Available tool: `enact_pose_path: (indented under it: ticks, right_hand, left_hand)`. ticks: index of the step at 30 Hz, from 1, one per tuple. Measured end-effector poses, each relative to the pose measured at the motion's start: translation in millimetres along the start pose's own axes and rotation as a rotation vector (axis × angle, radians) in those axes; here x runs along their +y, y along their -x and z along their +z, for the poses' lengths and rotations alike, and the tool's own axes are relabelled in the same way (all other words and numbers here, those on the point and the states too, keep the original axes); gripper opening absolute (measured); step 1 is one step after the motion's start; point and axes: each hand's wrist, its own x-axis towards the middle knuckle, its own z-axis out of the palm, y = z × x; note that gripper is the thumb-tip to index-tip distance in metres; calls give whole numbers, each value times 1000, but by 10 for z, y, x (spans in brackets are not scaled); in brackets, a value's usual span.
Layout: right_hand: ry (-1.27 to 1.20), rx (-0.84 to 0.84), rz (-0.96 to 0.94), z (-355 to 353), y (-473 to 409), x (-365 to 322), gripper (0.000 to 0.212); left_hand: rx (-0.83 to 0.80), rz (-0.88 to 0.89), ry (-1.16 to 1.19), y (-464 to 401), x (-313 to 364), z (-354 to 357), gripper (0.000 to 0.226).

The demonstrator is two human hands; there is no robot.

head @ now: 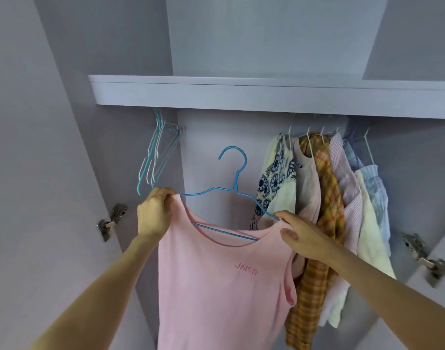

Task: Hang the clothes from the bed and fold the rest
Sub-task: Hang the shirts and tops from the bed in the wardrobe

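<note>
Both hands' grip pinches the pale pink sleeveless cotton top (216,286) onto the blue wire hanger (231,188).
Left hand (154,213) and right hand (302,233) seat its straps; next, hooking the hanger beneath the grey shelf (241,94).

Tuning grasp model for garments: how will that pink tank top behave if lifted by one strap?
Likely floppy: the pink tank top drapes limp below the blue hanger. Probably light, since the thin wire shows no sag. It may slide off, as both hands are pinching its straps in place.
</note>
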Motion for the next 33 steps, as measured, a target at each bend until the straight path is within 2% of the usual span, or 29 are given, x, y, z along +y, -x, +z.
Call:
enact_pose_path:
  ticks: [3, 7, 9, 11, 14, 18, 21, 26, 33]
  right_hand:
    - [10, 65, -45, 55, -97, 46, 7]
    - [-34, 231, -23, 158, -225, 53, 17]
    - [-54, 254, 30, 202, -264, 14, 24]
    - [-59, 286, 109, 229, -312, -61, 41]
    - [-41, 338, 267, 244, -436, -299, 50]
    - [-31, 373, 453, 291, -686, -531, 32]
    - [-14, 327, 560, 229, -843, -626, 27]
    - [140, 310, 569, 24, -990, -601, 27]
    - [93, 537, 588, -70, -1374, -260, 34]
  left_hand:
    - [-40, 54, 5, -133, -64, 96, 27]
    - [-185, 70, -47, -372, -60, 177, 31]
    - [-297, 75, -162, -469, -7, 217, 43]
    - [-325, 58, -218, -528, 70, 216, 56]
    - [-200, 151, -245, -597, 203, 104, 62]
    - [-32, 342, -245, -673, 420, -38, 64]
    - [71, 463, -248, -709, 597, -66, 70]
    - [189, 614, -334, -867, 882, 26, 85]
    - [280, 645, -337, -1188, 1102, 302, 92]
